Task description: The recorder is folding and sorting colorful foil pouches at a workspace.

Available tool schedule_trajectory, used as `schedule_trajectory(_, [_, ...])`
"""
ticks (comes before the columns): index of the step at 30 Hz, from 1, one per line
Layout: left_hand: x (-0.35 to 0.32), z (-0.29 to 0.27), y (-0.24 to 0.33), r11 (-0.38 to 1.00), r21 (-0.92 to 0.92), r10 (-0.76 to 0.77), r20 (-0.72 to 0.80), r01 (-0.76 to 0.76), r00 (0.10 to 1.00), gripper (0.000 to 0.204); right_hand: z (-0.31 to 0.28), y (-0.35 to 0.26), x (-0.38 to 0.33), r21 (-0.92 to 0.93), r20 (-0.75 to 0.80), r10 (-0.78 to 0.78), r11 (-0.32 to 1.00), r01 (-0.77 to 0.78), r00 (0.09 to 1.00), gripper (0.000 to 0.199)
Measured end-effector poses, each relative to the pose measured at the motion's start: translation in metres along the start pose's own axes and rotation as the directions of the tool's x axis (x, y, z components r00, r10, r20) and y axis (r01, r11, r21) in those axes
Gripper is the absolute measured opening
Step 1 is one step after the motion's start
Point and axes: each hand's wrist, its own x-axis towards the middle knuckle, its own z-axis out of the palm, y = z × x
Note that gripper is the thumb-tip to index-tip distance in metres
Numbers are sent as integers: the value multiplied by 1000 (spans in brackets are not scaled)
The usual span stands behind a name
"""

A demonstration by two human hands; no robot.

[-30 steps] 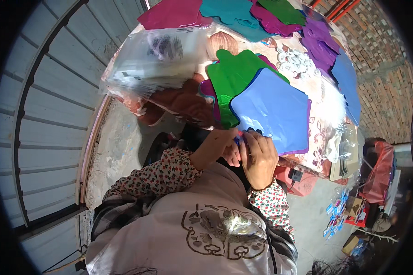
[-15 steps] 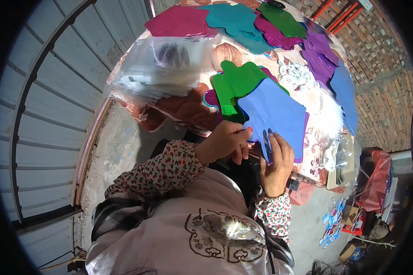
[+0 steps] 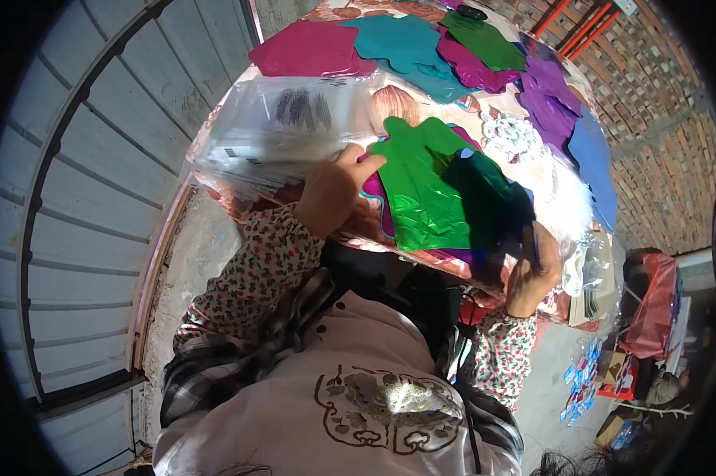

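Note:
A shiny green foil sheet with a wavy-cut outline (image 3: 417, 186) lies on the table before me, over purple and magenta sheets that show at its edges. My left hand (image 3: 332, 190) is at its upper left edge, fingertips touching it, thumb and forefinger apart. At the near right, my right hand (image 3: 537, 270) is closed on a blue foil sheet (image 3: 523, 208), now seen tilted and dark. A deep shadow falls across the green sheet's right half. The blue sheet's lower part is blurred and partly hidden by the fingers.
Clear plastic sleeves (image 3: 282, 119) are stacked at the left of the table. Farther back lie a magenta sheet (image 3: 306, 49), a teal sheet (image 3: 402, 51) and a green sheet (image 3: 485, 44). Purple sheets (image 3: 548, 99), another blue sheet (image 3: 594, 163) and a white curly heap (image 3: 510, 135) are to the right.
My right hand has drawn the blue sheet to the right and tilted it, uncovering the green sheet. My left hand has let go of the blue sheet and moved up and left to the green sheet's edge.

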Motion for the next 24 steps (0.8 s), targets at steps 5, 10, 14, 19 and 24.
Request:
schedule_trajectory(5, [18, 4, 3, 929, 215, 317, -47, -301, 947, 12, -12, 16, 2, -66, -111, -6, 998, -2, 994, 16])
schedule_trajectory(10, [25, 1, 20, 825, 247, 549, -140, -508, 824, 11, -34, 16, 23, -142, -208, 6, 989, -37, 978, 17])
schedule_trajectory(14, [-9, 17, 62, 812, 165, 579, -105, -560, 809, 9, -39, -1, 35, -256, -219, -107, 965, 49, 970, 20])
schedule_trajectory(19, [-41, 50, 89, 838, 52, 546, -116, -544, 830, 17, -1, -35, 22, -269, 33, -217, 938, 217, 976, 32])
schedule_trajectory(24, [-44, 52, 86, 914, 27, 406, -50, -405, 913, 15, 39, -39, -2, -216, 240, -176, 949, 229, 955, 39])
